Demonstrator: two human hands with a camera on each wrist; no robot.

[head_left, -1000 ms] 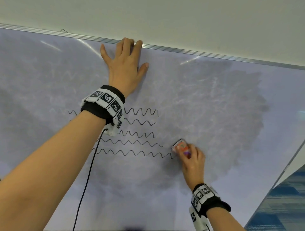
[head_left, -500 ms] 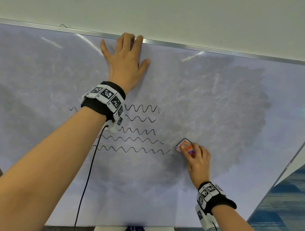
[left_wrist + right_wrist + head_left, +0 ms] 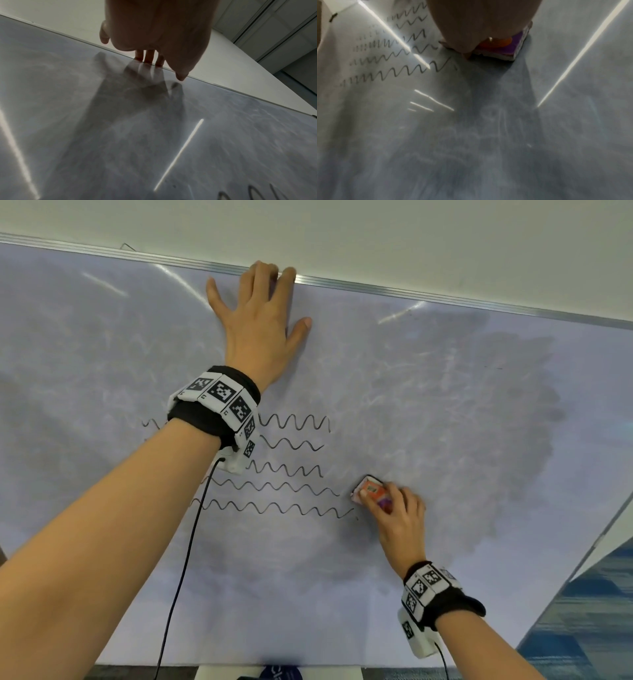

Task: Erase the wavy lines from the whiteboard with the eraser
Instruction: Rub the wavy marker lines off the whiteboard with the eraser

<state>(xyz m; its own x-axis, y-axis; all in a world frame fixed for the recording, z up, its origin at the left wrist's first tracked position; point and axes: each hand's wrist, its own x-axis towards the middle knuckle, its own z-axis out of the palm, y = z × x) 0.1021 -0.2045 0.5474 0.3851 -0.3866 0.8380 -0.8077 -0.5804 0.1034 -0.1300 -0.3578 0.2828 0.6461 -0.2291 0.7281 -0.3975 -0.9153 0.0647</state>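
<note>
Several black wavy lines [image 3: 291,470] [image 3: 397,56] run across the middle of the whiteboard [image 3: 445,412] [image 3: 223,135] [image 3: 488,135]; my left forearm hides their left parts. My right hand [image 3: 397,518] [image 3: 479,24] grips a small orange and purple eraser [image 3: 370,489] [image 3: 505,47] flat against the board, just right of the ends of the two lowest lines. My left hand [image 3: 260,320] [image 3: 159,33] lies flat and spread on the board above the lines, fingertips at the top metal frame [image 3: 411,292].
A grey smeared patch [image 3: 496,422] covers the board to the right of the lines. The wall [image 3: 342,231] rises above the frame. Blue carpet [image 3: 589,611] shows past the board's right edge. A black cable [image 3: 185,559] hangs from my left wristband.
My right hand has slid the eraser a little right and upward, off the end of the lowest line, which now ends slightly shorter. The left hand stays pressed in place.
</note>
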